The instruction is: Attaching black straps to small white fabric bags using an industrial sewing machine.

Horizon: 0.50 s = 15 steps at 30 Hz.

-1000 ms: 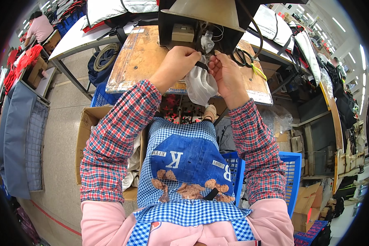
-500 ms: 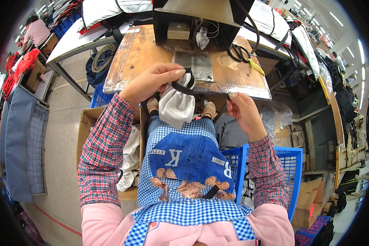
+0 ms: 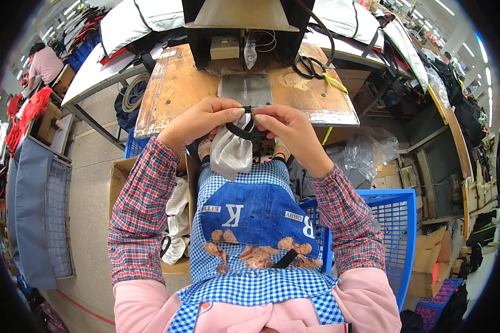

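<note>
A white cloth pouch (image 3: 231,154) with a gathered mouth hangs in front of the table edge, above my apron. Its black band (image 3: 239,132) loops out at the top. The band's upper end is pinched between the thumb and fingers of my left hand (image 3: 203,123). Close on the other side, my right hand (image 3: 293,129) is closed in a pinch, its fingertips meeting the left ones at the band's end. A small dark piece shows at the right fingertips, too small to name.
Ahead stands a worn wooden table (image 3: 164,91) with a metal plate (image 3: 255,86) and a dark machine housing (image 3: 300,25). A carton (image 3: 122,177) of white pouches is at my left, a blue plastic basket (image 3: 397,222) at my right. Black cable (image 3: 308,65) lies on the tabletop.
My right hand has come from the table edge up and left to meet my left hand at the band. The pouch has shifted slightly left and down.
</note>
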Tool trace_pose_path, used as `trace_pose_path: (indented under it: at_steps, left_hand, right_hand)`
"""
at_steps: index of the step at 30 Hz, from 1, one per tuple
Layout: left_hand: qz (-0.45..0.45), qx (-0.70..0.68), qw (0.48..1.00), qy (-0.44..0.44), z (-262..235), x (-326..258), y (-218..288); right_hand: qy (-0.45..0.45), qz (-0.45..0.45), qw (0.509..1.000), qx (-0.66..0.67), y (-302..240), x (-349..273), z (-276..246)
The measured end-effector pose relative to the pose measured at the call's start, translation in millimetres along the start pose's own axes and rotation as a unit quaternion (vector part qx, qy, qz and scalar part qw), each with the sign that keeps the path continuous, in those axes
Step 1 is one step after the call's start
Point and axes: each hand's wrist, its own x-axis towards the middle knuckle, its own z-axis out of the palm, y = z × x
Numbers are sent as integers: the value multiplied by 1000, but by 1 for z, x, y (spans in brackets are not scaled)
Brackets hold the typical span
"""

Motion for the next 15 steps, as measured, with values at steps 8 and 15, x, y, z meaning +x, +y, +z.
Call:
trace_pose_path:
  at_steps: [8,15]
  left_hand:
    - [-29,65,996,45,-13,13,9]
    - [-15,77,994,80,-20,29,17]
  right_hand:
    - [28,-7,1000,8,5,30,7]
    - [42,25,993,109,6,48,6]
